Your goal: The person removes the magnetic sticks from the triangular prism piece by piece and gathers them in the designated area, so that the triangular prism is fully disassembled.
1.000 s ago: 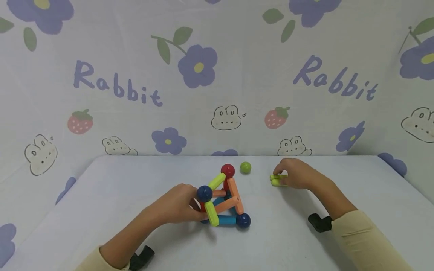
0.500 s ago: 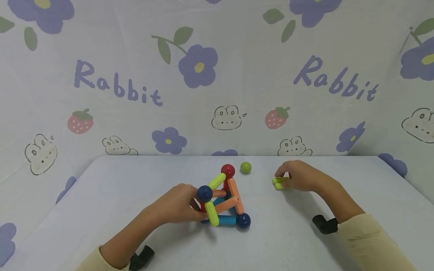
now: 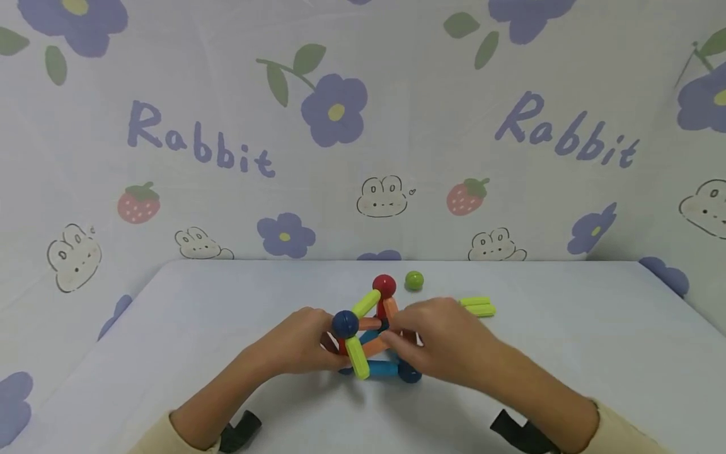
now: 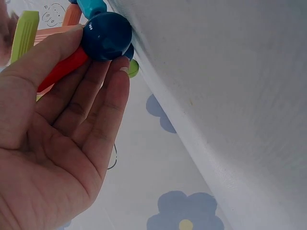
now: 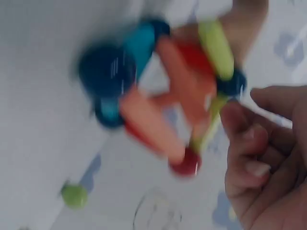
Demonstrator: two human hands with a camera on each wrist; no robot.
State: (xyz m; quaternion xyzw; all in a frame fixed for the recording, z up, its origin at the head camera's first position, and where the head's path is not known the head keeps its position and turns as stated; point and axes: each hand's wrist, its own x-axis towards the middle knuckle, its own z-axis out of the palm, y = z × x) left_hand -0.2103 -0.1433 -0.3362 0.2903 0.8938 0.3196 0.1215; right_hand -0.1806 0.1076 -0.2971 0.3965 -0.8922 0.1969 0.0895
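A small frame of magnetic rods and balls point(image 3: 384, 286) stands on the table, with blue rods at its base and red, orange and lime ones above. At its left side my left hand point(image 3: 297, 340) grips it; the left wrist view has thumb and fingers at a dark blue ball point(image 4: 107, 36) and a red rod point(image 4: 62, 69). My right hand point(image 3: 448, 340) is at the frame's right side, overlapping the orange rods in the head view. In the right wrist view, the right fingers point(image 5: 244, 163) are loosely bent beside the frame, nothing between them and the thumb.
Two lime rods point(image 3: 478, 307) lie side by side on the white table point(image 3: 227, 284), beyond the right hand. A green ball point(image 3: 414, 280) sits behind the frame near the table's far edge. A rabbit-and-flower patterned cloth point(image 3: 227, 189) hangs behind.
My right hand has let go of the lime rods and moved left to the frame, leaving the rods on the table. The left hand keeps its grip in place.
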